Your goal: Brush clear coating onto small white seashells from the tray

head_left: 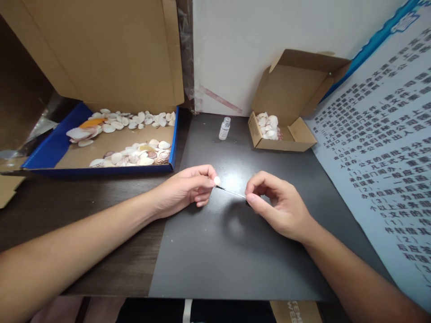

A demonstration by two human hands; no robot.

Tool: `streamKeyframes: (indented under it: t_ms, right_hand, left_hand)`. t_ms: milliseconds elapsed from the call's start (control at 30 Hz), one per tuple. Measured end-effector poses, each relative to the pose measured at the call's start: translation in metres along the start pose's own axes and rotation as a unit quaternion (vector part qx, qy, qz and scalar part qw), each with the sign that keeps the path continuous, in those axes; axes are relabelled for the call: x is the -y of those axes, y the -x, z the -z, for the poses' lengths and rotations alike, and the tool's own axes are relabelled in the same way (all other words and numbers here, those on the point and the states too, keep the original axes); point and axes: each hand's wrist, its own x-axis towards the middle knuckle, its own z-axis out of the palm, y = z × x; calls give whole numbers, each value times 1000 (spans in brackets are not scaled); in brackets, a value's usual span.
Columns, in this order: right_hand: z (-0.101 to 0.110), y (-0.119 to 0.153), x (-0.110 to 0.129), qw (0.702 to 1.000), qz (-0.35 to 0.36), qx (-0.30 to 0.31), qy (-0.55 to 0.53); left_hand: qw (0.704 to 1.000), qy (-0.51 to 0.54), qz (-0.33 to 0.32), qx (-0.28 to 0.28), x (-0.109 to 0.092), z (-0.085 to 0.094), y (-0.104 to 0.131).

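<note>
Between thumb and fingertips, my left hand [190,186] pinches a small white shell [217,181] above the grey mat. My right hand [279,204] grips a thin brush [235,193] by its dark cap end, which is mostly hidden by the fingers. The brush's dark tip points left and meets the shell's lower edge, or lies just beside it. Behind the hands, a small clear bottle [224,128] with a printed label stands on the mat with no cap on it.
At the left, an open blue-sided box [174,152] holds many shells in two groups. A smaller open cardboard box [286,144] with shells stands at the back right. A white panel [222,54] rises behind, and a printed poster [380,148] leans along the right.
</note>
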Motion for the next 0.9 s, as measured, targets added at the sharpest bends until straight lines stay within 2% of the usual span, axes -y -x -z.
streamKeyframes:
  t_ms: [167,267,400,567,767,900]
  right_hand:
    - [-1,-2,0,996,-25,-35,74]
    - [0,0,1,998,-22,-27,57]
    - [1,2,1,1000,-5,18,13]
    - [0,1,0,997,-18,-19,71]
    - [0,2,0,999,3,14,28]
    - [-1,1,0,998,-8,-13,66]
  left_hand:
    - [1000,3,1,-2,0,0,0]
    - [1000,1,1,-5,-1,0,0]
    - [1000,1,0,-6,-1,-1,0]
    - [1000,-4,1,-7,-1,-1,0]
    - [1000,-1,3,-7,0,-1,0]
    - [1000,1,1,-3,0,0,0]
